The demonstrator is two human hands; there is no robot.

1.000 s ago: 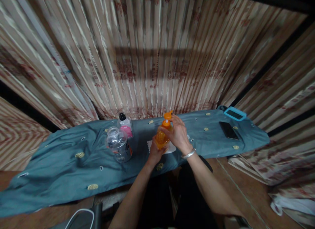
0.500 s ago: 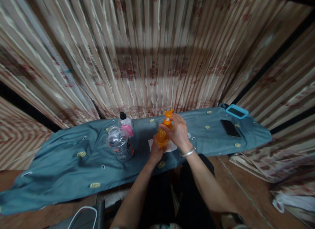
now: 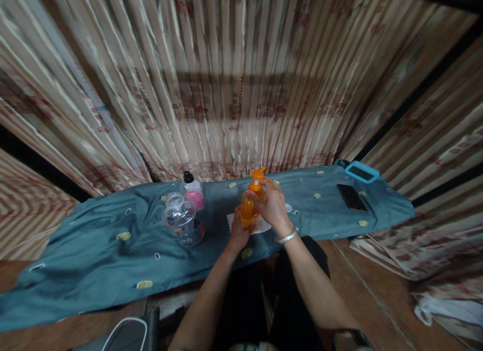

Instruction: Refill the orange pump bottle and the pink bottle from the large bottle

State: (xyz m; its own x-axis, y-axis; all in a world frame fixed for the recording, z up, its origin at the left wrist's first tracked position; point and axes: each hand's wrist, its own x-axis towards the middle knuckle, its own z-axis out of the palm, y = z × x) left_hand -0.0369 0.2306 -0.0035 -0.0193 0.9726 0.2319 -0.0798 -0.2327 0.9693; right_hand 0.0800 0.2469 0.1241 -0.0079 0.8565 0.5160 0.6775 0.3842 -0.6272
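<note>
An orange pump bottle with an orange pump head is held nearly upright over a white sheet on the cloth. My left hand is closed around the lower part of the bottle. At its neck, my right hand grips the collar below the pump head, thumb and fingers around it. Left of my hands stands a clear plastic bottle with an open wide mouth. Behind that is a clear bottle with a pink label and black cap. A small white round piece lies right of my right hand.
A blue-green patterned cloth covers the narrow table. On its right end lie a black phone and a blue-framed device. Striped curtains hang close behind the table.
Both hands stay on the orange pump bottle. The fingers of my right hand have curled in closer around its neck. The other objects have not moved.
</note>
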